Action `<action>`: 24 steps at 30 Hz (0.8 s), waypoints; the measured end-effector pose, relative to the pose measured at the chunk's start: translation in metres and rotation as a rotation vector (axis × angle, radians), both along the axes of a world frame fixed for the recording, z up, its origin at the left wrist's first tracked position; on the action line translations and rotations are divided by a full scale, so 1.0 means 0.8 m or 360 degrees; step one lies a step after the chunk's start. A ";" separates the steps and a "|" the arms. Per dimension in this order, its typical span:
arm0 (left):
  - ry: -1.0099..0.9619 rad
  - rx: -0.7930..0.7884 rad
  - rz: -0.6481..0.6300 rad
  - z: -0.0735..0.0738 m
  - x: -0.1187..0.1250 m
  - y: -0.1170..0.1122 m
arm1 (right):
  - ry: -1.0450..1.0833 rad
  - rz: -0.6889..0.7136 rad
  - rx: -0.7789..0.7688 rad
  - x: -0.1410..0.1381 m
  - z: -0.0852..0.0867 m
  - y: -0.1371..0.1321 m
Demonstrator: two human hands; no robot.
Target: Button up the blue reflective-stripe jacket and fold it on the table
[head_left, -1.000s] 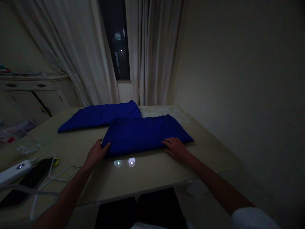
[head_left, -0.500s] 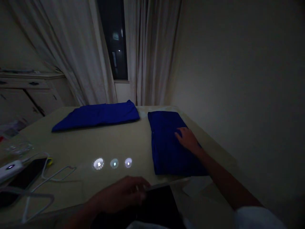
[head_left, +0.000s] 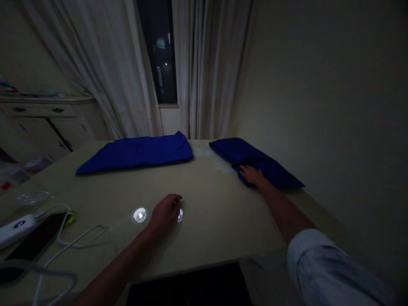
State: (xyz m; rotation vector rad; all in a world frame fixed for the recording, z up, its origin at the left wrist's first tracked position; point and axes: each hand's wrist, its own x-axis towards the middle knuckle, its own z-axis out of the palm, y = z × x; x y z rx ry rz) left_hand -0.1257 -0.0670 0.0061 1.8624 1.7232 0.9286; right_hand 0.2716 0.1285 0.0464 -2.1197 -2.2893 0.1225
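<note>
On table (head_left: 204,238), R-hand (head_left: 251,175) on prob. shirt (head_left: 270,172)

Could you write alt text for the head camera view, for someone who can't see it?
A person's right hand rests on a folded blue cloth at the far edge of a pale table, and their left hand lies on the tabletop. A second blue cloth lies flat to the left, with a phone and white cable at the near left.

Dark window (head_left: 156,51) between pale curtains (head_left: 98,72), cream wall (head_left: 318,106) beside
</note>
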 end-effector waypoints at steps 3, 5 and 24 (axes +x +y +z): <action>-0.0021 -0.0040 0.0051 -0.006 0.000 -0.004 | 0.0127 0.0078 0.0185 -0.023 -0.005 0.015; 0.0014 -0.0124 0.0041 -0.005 -0.004 0.008 | 0.0316 0.0265 0.0294 -0.061 -0.026 -0.002; 0.0653 -0.0213 0.0692 0.071 -0.080 0.298 | 0.0392 0.0442 0.0381 -0.126 -0.075 -0.057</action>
